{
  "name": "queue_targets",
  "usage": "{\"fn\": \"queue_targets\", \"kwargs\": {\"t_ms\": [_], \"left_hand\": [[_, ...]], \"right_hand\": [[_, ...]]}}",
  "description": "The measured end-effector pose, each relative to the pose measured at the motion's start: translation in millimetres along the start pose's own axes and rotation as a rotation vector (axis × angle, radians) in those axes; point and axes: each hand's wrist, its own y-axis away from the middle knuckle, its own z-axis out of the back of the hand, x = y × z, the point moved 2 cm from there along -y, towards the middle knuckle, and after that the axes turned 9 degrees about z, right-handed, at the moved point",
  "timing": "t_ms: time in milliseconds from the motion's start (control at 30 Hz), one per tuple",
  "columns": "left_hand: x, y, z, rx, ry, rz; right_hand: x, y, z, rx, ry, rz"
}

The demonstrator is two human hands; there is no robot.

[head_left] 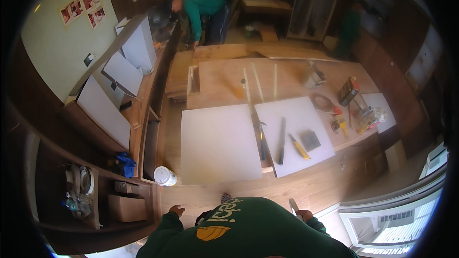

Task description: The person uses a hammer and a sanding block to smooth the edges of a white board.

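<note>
Tabletop (pixel 217 74) of brown wood is the largest thing before me. At its near left corner lies the left white panel (pixel 215 143), and just beside it, along the near edge, the right white panel (pixel 313 117); both look flat, stiff and smooth, so I think that a hold on two opposite edges would suit them better than on the face. On the right panel a long-bladed tool (pixel 282 138) lies by its near left corner, and a hammer (pixel 262 145) lies beside the panel's left edge.

My right hand (pixel 306 215) is closed around the lower part of a pale strip (pixel 293 205), which stands up from my fingers on my side of the tabletop's near edge, apart from it, opposite the right panel. My left hand (pixel 177 210) has its fingers loosely bent; I cannot tell if something is inside. The strip is narrow, so I judge it light and rather stiff, perhaps easy to chip at its thin end. I would hold it by the middle, pinching its long edges without squeezing hard.
</note>
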Motion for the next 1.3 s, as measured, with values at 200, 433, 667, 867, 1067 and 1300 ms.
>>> {"fn": "queue_targets", "kwargs": {"t_ms": [200, 433, 667, 867, 1067, 1300], "left_hand": [[24, -31, 13, 0.017, -0.123, -0.011], [-9, -59, 36, 0.005, -0.122, -0.06], [-59, -81, 50, -0.05, -0.11, -0.156], [-91, -61, 34, -0.056, -0.128, -0.168], [-80, -11, 4, -0.128, -0.126, -0.08], [-127, 80, -85, 0.132, -0.174, 0.158]], "right_hand": [[2, 22, -19, -0.062, 0.019, 0.013], [-7, 45, -17, -0.15, -0.093, -0.09], [-25, 35, 13, -0.156, -0.184, -0.012], [-28, 11, 47, -0.176, -0.23, 0.01], [-39, -43, 99, -0.125, -0.232, -0.002], [-71, -94, 191, -0.036, -0.183, -0.098]]}}
